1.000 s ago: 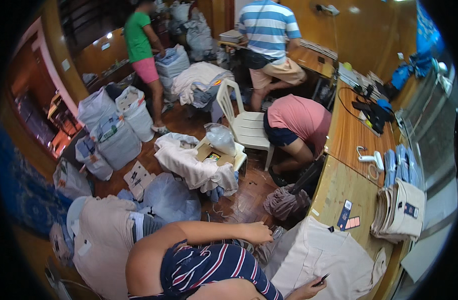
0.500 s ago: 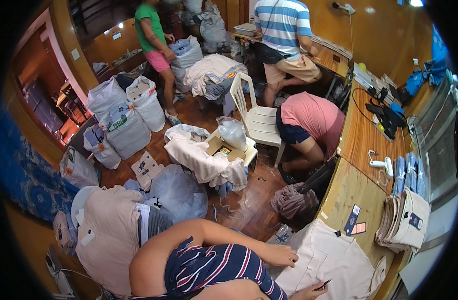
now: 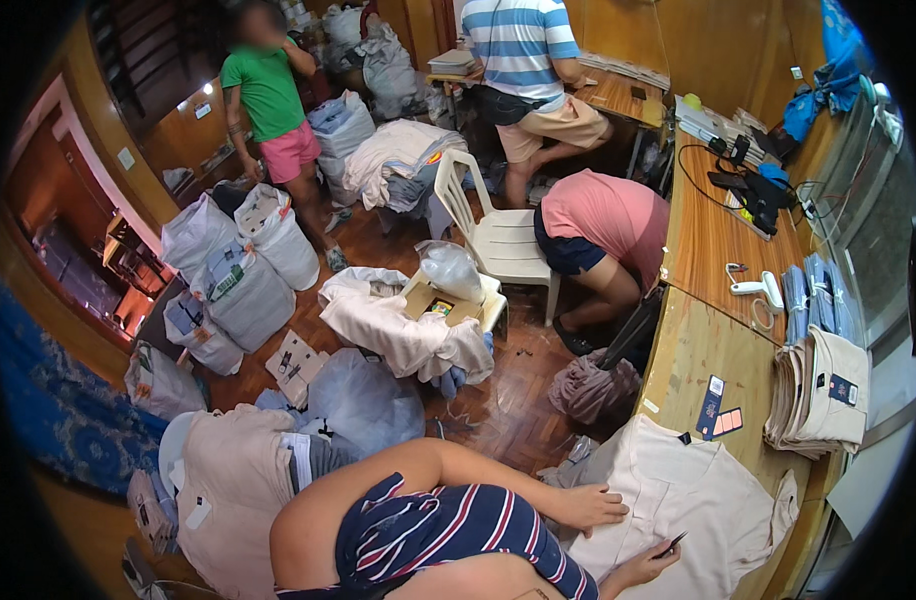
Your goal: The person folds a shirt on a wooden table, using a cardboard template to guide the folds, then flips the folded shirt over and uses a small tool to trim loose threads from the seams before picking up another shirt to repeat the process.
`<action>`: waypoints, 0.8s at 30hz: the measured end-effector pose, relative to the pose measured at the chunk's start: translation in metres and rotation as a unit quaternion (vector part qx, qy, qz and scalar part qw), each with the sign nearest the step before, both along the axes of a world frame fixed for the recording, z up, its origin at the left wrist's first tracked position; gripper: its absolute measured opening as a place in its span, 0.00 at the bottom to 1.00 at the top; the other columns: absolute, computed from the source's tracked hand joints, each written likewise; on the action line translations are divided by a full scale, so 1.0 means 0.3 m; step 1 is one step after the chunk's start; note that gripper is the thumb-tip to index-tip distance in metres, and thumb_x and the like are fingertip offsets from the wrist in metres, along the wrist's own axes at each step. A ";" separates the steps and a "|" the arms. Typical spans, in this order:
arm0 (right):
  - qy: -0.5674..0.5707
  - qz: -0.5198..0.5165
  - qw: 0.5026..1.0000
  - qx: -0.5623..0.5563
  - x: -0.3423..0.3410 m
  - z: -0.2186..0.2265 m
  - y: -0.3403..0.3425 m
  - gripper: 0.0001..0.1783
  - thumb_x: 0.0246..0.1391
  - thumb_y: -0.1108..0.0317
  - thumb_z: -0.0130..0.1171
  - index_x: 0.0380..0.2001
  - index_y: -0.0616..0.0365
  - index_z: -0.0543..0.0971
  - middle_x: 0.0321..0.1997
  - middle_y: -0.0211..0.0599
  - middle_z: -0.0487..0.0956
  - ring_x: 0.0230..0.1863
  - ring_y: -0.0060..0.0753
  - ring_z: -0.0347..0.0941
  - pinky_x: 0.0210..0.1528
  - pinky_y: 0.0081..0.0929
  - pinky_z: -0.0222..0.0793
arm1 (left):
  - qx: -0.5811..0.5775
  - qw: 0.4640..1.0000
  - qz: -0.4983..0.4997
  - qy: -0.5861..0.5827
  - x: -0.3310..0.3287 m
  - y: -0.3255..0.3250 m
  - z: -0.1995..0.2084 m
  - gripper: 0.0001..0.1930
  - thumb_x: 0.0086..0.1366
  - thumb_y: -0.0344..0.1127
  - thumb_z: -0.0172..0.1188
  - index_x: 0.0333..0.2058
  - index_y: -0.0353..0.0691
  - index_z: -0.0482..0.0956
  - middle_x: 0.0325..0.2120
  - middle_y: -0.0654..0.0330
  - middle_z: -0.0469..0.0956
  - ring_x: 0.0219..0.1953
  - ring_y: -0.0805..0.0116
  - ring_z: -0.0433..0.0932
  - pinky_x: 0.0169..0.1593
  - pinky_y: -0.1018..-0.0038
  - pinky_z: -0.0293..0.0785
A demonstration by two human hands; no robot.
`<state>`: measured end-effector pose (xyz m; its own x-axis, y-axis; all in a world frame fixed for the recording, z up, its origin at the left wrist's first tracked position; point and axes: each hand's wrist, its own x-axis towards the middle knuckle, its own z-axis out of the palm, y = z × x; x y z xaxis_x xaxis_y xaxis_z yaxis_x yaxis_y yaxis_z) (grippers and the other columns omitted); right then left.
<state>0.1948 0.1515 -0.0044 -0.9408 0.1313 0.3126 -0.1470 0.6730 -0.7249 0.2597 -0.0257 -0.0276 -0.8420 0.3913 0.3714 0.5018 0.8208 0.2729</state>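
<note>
A cream shirt (image 3: 698, 490) lies spread on the wooden table in front of me, with a small dark label at its neck. My left hand (image 3: 590, 506) rests on its near side, fingers stretched over the cloth. Lower down, my right hand (image 3: 642, 570) is closed round a small dark pointed tool (image 3: 670, 546), which looks like thread snips; most of it is hidden in the fingers. Beyond the neck, dark blue hang tags (image 3: 711, 402) and a sheet of peach stickers (image 3: 727, 421) lie on the table.
Folded cream shirts (image 3: 816, 385) are stacked by the window, beside blue bundles (image 3: 816, 297) and a white handheld device (image 3: 758, 288). A person in pink (image 3: 608, 225) bends beside a plastic chair (image 3: 503, 240). Full white sacks (image 3: 246, 300) stand on the floor; more cream garments (image 3: 240, 490) lie behind me.
The view has shifted slightly. My left hand lies a little farther over the shirt, and my right hand still holds the tool. The person in green has raised a hand to the head.
</note>
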 end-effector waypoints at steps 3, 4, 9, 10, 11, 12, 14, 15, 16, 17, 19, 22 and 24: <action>-0.032 -0.017 0.999 0.010 -0.004 0.013 0.001 0.16 0.57 0.59 0.42 0.41 0.60 0.66 0.37 0.48 0.74 0.37 0.47 0.71 0.34 0.34 0.66 | -0.016 1.000 0.004 -0.018 -0.017 0.004 -0.004 0.42 0.34 0.55 0.62 0.48 0.38 0.64 0.50 0.62 0.60 0.48 0.67 0.59 0.40 0.74 0.58; -0.022 -0.012 1.000 0.009 -0.006 0.009 0.004 0.16 0.57 0.59 0.42 0.41 0.60 0.66 0.37 0.48 0.74 0.37 0.47 0.71 0.34 0.34 0.66 | -0.017 1.000 0.005 -0.024 -0.021 0.004 -0.004 0.43 0.33 0.55 0.63 0.49 0.38 0.63 0.50 0.61 0.60 0.48 0.66 0.59 0.40 0.74 0.58; -0.003 0.000 1.000 0.002 -0.012 -0.011 0.012 0.16 0.56 0.59 0.42 0.41 0.59 0.66 0.38 0.49 0.74 0.37 0.47 0.71 0.34 0.34 0.66 | -0.020 0.996 -0.004 -0.083 -0.053 0.000 0.033 0.46 0.28 0.55 0.66 0.49 0.39 0.63 0.53 0.60 0.56 0.50 0.64 0.58 0.41 0.71 0.61; -0.003 -0.003 1.000 0.000 -0.009 -0.010 0.010 0.15 0.56 0.59 0.42 0.40 0.59 0.66 0.38 0.49 0.74 0.37 0.47 0.71 0.34 0.34 0.66 | -0.014 0.994 -0.011 -0.104 -0.063 -0.002 0.040 0.46 0.27 0.54 0.66 0.49 0.39 0.63 0.53 0.59 0.56 0.50 0.63 0.57 0.41 0.70 0.62; -0.003 -0.007 1.000 -0.002 -0.008 -0.005 0.003 0.15 0.56 0.59 0.42 0.40 0.58 0.67 0.38 0.49 0.74 0.37 0.48 0.71 0.33 0.34 0.66 | -0.007 0.992 -0.018 -0.125 -0.069 -0.003 0.047 0.46 0.27 0.53 0.67 0.49 0.39 0.63 0.53 0.59 0.55 0.50 0.63 0.57 0.41 0.69 0.62; -0.003 -0.011 1.000 -0.004 -0.005 -0.002 -0.001 0.15 0.56 0.59 0.42 0.40 0.58 0.67 0.38 0.49 0.74 0.37 0.48 0.71 0.33 0.34 0.66 | -0.010 0.991 -0.017 -0.135 -0.070 -0.002 0.053 0.47 0.27 0.52 0.68 0.49 0.38 0.63 0.53 0.58 0.55 0.50 0.62 0.57 0.41 0.68 0.63; 0.002 -0.009 1.000 0.014 -0.007 0.003 -0.002 0.15 0.57 0.58 0.42 0.40 0.58 0.67 0.38 0.48 0.74 0.37 0.48 0.71 0.33 0.34 0.66 | -0.016 0.988 -0.014 -0.153 -0.076 -0.001 0.058 0.47 0.26 0.50 0.69 0.49 0.37 0.62 0.53 0.57 0.55 0.50 0.62 0.57 0.41 0.67 0.64; 0.004 -0.007 1.000 0.023 -0.007 0.005 -0.002 0.15 0.57 0.58 0.42 0.41 0.58 0.66 0.38 0.48 0.74 0.37 0.48 0.71 0.33 0.34 0.65 | -0.012 0.987 -0.012 -0.160 -0.077 -0.001 0.060 0.48 0.26 0.50 0.69 0.49 0.37 0.61 0.52 0.56 0.55 0.50 0.61 0.57 0.41 0.67 0.64; -0.004 -0.012 1.000 0.024 -0.006 0.006 -0.003 0.15 0.56 0.58 0.42 0.41 0.58 0.66 0.38 0.48 0.74 0.37 0.48 0.71 0.33 0.35 0.65 | -0.008 0.986 -0.011 -0.168 -0.079 -0.001 0.061 0.48 0.26 0.50 0.69 0.50 0.36 0.61 0.52 0.55 0.55 0.50 0.61 0.58 0.41 0.66 0.65; -0.012 -0.017 0.999 0.025 -0.005 0.007 -0.004 0.15 0.56 0.58 0.42 0.41 0.57 0.66 0.37 0.48 0.74 0.37 0.48 0.71 0.33 0.35 0.65 | -0.004 0.984 -0.009 -0.175 -0.081 -0.002 0.062 0.49 0.25 0.49 0.69 0.50 0.35 0.60 0.52 0.55 0.55 0.50 0.61 0.58 0.41 0.66 0.65; -0.021 -0.016 0.999 0.024 -0.007 0.004 -0.004 0.16 0.56 0.58 0.42 0.41 0.57 0.66 0.37 0.48 0.74 0.36 0.49 0.71 0.33 0.36 0.65 | -0.010 0.982 -0.010 -0.189 -0.090 0.008 0.067 0.50 0.25 0.50 0.69 0.50 0.35 0.59 0.53 0.54 0.54 0.50 0.61 0.58 0.42 0.66 0.65; -0.026 -0.016 0.999 0.024 -0.009 0.018 -0.002 0.15 0.56 0.59 0.44 0.40 0.58 0.67 0.35 0.48 0.74 0.34 0.49 0.71 0.31 0.36 0.66 | -0.020 0.983 -0.006 -0.182 -0.093 0.001 0.061 0.53 0.23 0.50 0.70 0.51 0.35 0.58 0.55 0.53 0.52 0.51 0.60 0.58 0.43 0.66 0.65; -0.034 -0.039 0.998 0.032 0.018 0.069 -0.032 0.14 0.54 0.61 0.47 0.38 0.61 0.69 0.30 0.49 0.74 0.29 0.49 0.71 0.29 0.35 0.68 | -0.037 0.983 -0.007 -0.180 -0.098 0.004 0.050 0.56 0.21 0.52 0.69 0.52 0.35 0.56 0.56 0.53 0.50 0.50 0.60 0.59 0.41 0.68 0.65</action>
<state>0.2003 0.1420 0.0164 -0.9478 0.1861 0.2588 -0.0451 0.7256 -0.6867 0.2302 -0.0244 -0.0126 -0.9078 0.4190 0.0200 0.3953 0.8384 0.3752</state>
